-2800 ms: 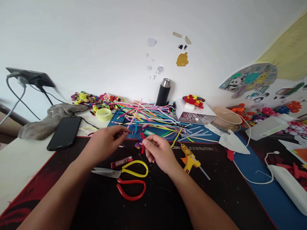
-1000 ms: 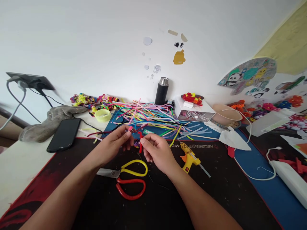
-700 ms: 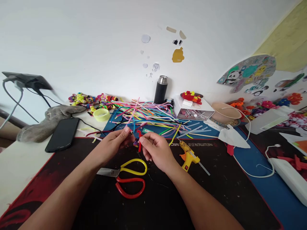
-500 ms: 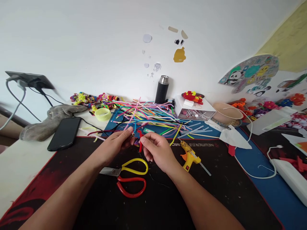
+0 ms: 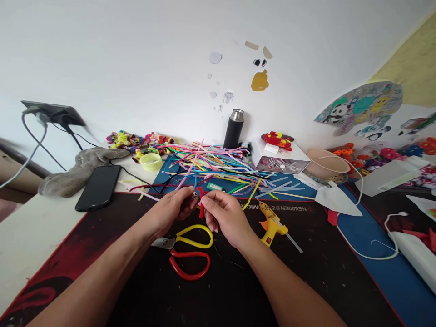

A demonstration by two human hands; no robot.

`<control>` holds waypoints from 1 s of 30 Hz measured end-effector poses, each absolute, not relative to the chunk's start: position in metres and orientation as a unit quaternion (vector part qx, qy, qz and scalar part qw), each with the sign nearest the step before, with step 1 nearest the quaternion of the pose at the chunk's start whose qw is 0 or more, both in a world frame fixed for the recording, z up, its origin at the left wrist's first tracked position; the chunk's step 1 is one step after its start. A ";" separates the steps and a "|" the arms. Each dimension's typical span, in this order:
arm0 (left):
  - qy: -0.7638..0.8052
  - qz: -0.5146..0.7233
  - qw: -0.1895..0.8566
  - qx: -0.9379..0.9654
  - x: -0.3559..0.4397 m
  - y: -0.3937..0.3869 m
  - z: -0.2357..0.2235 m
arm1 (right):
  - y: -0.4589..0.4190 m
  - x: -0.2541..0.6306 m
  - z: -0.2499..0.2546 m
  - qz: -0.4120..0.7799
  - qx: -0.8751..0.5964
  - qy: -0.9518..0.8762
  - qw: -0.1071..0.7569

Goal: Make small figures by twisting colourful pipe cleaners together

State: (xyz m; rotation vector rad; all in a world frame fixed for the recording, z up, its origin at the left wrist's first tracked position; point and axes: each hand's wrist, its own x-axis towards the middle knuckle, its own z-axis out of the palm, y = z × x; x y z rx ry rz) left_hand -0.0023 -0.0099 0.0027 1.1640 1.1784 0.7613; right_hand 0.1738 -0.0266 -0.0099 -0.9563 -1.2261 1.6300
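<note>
My right hand (image 5: 225, 213) pinches a short, bent red pipe cleaner (image 5: 201, 202) between thumb and fingers. Close by on the left, my left hand (image 5: 177, 204) is closed around a small item mostly hidden by its fingers; only a pale, dark-spotted bit shows at the fingertips. The two hands nearly meet above the black mat (image 5: 238, 290). Below them lie scissors (image 5: 192, 254) with one yellow and one red handle. A yellow glue gun (image 5: 271, 225) rests to the right of my right hand, a glue stick jutting from its back.
Behind the hands spreads a heap of colourful pipe cleaners (image 5: 211, 161). A black thermos (image 5: 233, 129) and a white box (image 5: 281, 156) stand at the wall. At left are a phone (image 5: 98, 188) and yellow-green roll (image 5: 151, 161); at right, a beige bowl (image 5: 327, 164) and white cable (image 5: 368, 257).
The view has shifted slightly, so everything appears a little further right. The left fingertips have come a little closer to the red pipe cleaner. Both hands keep their grip.
</note>
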 end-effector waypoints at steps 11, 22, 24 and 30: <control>0.504 0.342 0.637 0.472 -0.004 -0.009 0.002 | -0.026 0.174 -0.012 0.653 -0.380 -0.490 0.434; 0.516 0.334 0.629 0.475 0.004 -0.011 0.005 | -0.027 0.173 -0.008 0.656 -0.379 -0.489 0.433; 0.518 0.335 0.637 0.462 0.005 -0.012 0.003 | -0.027 0.173 -0.009 0.657 -0.378 -0.489 0.432; 0.504 0.355 0.667 0.419 0.006 -0.013 0.002 | -0.028 0.173 -0.011 0.660 -0.371 -0.494 0.428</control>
